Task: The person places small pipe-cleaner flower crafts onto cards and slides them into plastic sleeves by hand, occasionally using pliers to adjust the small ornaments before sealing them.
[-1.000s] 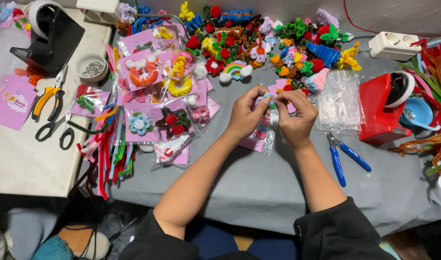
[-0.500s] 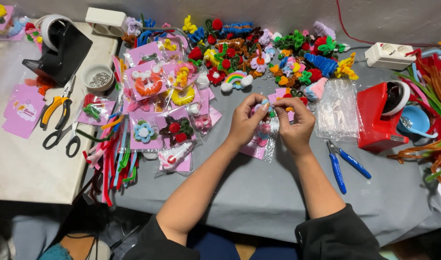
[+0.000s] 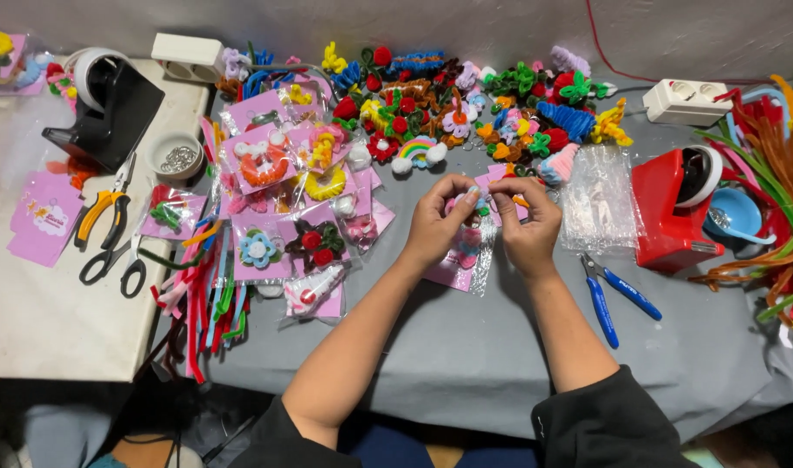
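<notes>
My left hand [image 3: 435, 227] and my right hand [image 3: 528, 232] meet over the grey cloth, both pinching one small craft piece on a pink card in a clear plastic sleeve [image 3: 466, 260]. The sleeve's lower end hangs below my fingers. The small piece itself is mostly hidden by my fingertips. A stack of clear plastic sleeves [image 3: 597, 198] lies just right of my right hand. Blue-handled pliers [image 3: 611, 295] lie below that hand on the cloth.
Packed pipe-cleaner crafts on pink cards [image 3: 284, 199] spread left of my hands; loose ones [image 3: 466, 104] fill the back. A red tape dispenser [image 3: 673, 208] and pipe cleaners [image 3: 777, 173] stand right. A black tape dispenser [image 3: 110, 104], scissors [image 3: 110, 260] and orange pliers [image 3: 102, 217] lie left.
My hands stay together on the sleeved card, fingers working at its top. The view has shifted slightly; nothing else on the table has moved.
</notes>
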